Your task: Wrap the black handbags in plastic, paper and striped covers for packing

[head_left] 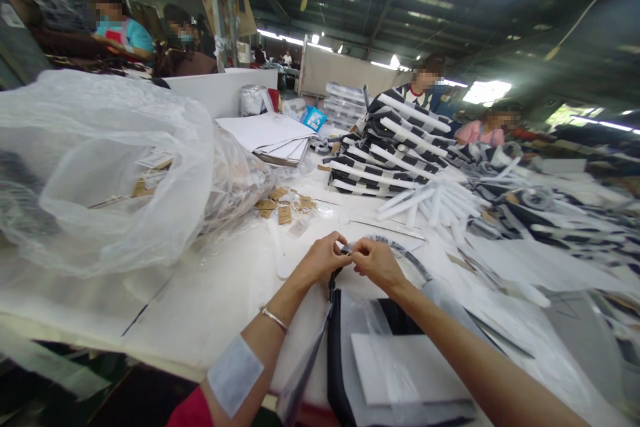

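A black bag point(336, 367) lies at the table's front edge below my hands, with clear wrap and a white sheet point(400, 367) over it. From it a strap point(414, 261), covered in translucent wrapping, arches up behind my fingers. My left hand point(326, 256) pinches the strap near its top left, thumb and forefinger together. Right beside it, the fingertips of my right hand point(376, 265) are closed on the same spot. The exact bit between the fingertips is too small to make out. A thin dark cord-like part point(332, 287) runs down under my left hand to the bag.
A large translucent plastic bag point(200, 147) fills the left side. Brown tags point(285, 213) lie ahead, below stacked white sheets point(265, 130). Wrapped black goods point(370, 177) and white foam tubes point(435, 203) are piled to the right. Several people work beyond the table.
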`<state>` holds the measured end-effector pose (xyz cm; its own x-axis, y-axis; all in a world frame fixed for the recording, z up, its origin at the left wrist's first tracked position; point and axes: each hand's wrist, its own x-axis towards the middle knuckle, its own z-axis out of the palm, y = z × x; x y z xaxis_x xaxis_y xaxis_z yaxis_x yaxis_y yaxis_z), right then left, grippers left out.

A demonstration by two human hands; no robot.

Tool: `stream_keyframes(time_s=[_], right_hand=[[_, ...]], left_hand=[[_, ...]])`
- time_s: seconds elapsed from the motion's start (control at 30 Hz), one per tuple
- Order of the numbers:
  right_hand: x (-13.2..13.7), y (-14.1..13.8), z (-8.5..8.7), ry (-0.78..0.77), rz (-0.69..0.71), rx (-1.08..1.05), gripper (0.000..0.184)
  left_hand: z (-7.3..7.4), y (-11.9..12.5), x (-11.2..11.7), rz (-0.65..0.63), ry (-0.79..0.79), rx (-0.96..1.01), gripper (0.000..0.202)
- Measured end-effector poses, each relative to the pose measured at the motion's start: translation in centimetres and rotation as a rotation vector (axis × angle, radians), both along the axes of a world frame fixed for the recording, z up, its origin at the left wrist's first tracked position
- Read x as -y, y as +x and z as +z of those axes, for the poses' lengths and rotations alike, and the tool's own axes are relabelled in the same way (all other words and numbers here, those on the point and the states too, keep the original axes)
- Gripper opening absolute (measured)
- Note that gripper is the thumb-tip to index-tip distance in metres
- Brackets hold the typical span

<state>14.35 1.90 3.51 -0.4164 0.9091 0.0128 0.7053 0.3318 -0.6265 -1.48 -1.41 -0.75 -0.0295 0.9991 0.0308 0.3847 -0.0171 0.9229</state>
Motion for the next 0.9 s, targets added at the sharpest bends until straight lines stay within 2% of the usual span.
stream_keyframes(time_s=[0.07,0.27,0.47,0.57,0.67,0.77,0.9], right_hand=[[0.0,0.5,-0.3,-0.096,0.014,-0.127,0.008],[0.2,0.8,-1.2,-0.137,0.031,-0.243,0.009],[0.1,-0.6,-0.6,-0.263,-0.033,-0.37,0.012],[0.5,-0.8,-0.5,-0.383,-0.053,-0.238,0.023],[1.1,-0.8,-0.9,-0.484,0.006,-0.001,0.029],[1.7,-1.2,-1.4,-0.407,0.068,0.095,0.03],[1.8,-1.9,-1.9,-0.361,0.036,0.132,0.039]], left_hand=[[0.2,-0.4,0.0,-0.052,-0.026,0.053,0.038],[0.8,-0.9,0.1,-0.102,-0.062,0.122,0.036],[1.5,-1.4,0.5,-0.117,-0.046,0.195,0.029],[1.5,-1.4,0.4,-0.071,-0.079,0.186,0.024],[1.4,-1.3,0.2,-0.049,-0.097,0.151,0.019],[1.2,-1.3,0.0,-0.042,-0.09,0.088,0.015],[0.7,-1.2,-0.2,-0.051,-0.044,-0.01,0.017]])
